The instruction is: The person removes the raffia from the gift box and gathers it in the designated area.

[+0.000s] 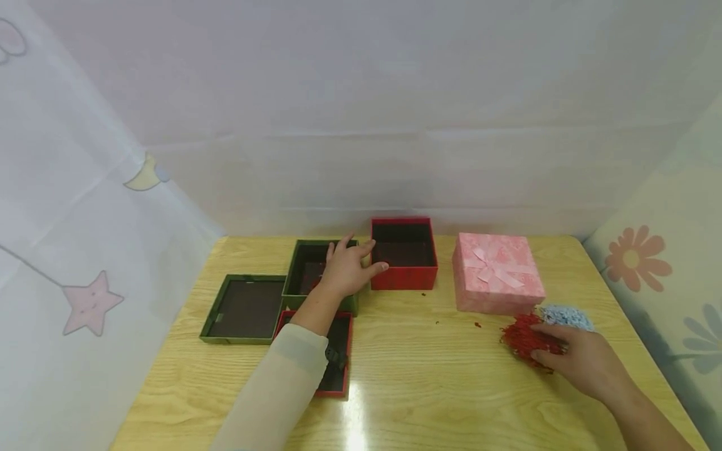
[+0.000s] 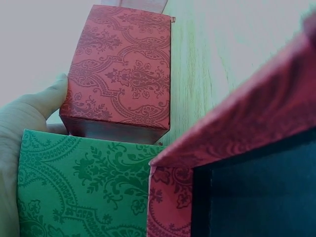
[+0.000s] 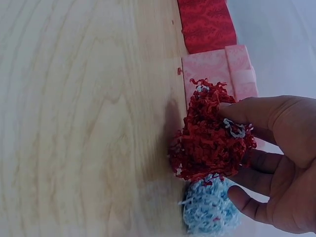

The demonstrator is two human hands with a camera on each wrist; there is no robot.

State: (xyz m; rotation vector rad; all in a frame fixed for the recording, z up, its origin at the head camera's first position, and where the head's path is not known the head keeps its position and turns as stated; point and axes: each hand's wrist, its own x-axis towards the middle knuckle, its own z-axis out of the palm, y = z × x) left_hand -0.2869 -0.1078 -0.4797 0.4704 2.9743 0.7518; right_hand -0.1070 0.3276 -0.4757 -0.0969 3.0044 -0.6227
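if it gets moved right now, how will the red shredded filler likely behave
The red shredded filler looks likely to be light and springy, as its crinkled strands bunch loosely. It may well shed when moved: stray red bits lie on the table. It probably won't roll, given its ragged, uneven shape.

No legible txt or labels; no brands, nos. or signs.

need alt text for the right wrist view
A right hand grips a clump of crinkled red shreds with pale strands. Nearby on a wooden tabletop are a light blue shredded clump, a pink patterned box and a red patterned box.
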